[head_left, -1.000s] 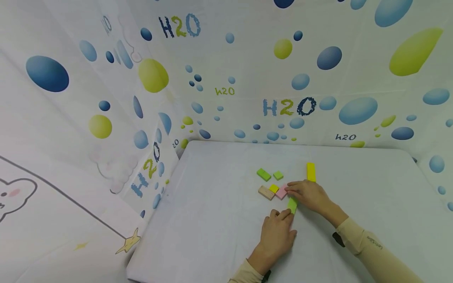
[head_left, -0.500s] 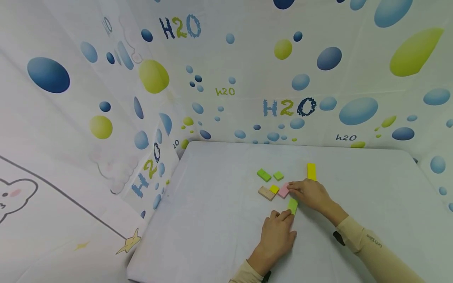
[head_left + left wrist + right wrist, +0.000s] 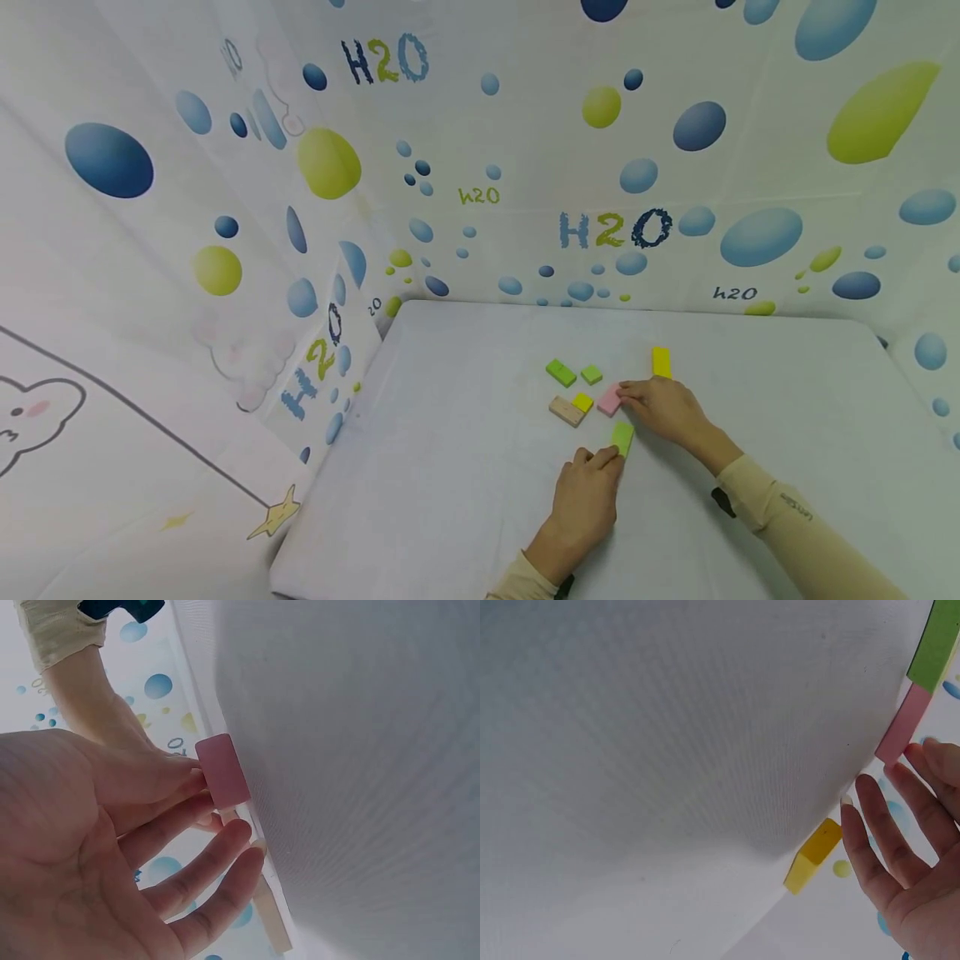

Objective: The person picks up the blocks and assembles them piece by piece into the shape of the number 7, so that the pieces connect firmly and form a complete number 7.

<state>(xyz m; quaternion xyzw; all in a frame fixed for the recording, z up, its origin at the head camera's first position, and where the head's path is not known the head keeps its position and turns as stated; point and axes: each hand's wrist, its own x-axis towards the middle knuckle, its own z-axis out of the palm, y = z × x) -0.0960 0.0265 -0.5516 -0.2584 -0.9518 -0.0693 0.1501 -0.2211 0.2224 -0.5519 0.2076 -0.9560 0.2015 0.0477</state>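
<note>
Left hand [image 3: 581,504] has its fingertips on the near end of a light green block [image 3: 623,435]. Right hand [image 3: 669,410] pinches the right edge of a pink block [image 3: 609,402], which lies flat just beyond the green one. In the left wrist view, the left hand [image 3: 142,825] has thumb and index finger at a pink block face [image 3: 223,772]; whether it is the same pink block I cannot tell. In the right wrist view, fingertips of the right hand [image 3: 922,847] touch the end of a pink block [image 3: 904,724], with a green block [image 3: 934,649] beside it.
Left of the pink block, a wooden block [image 3: 566,412] touches a small yellow one [image 3: 582,403]. Behind them lie two green pieces, one longer [image 3: 561,372] and one small [image 3: 592,374]. A yellow block [image 3: 661,362] lies beyond the right hand on the white table [image 3: 420,450].
The right hand has shifted slightly right with the pink block, parting it from the small yellow one. The left thumb has drawn in toward the fingers; the green block stays nearly in place.
</note>
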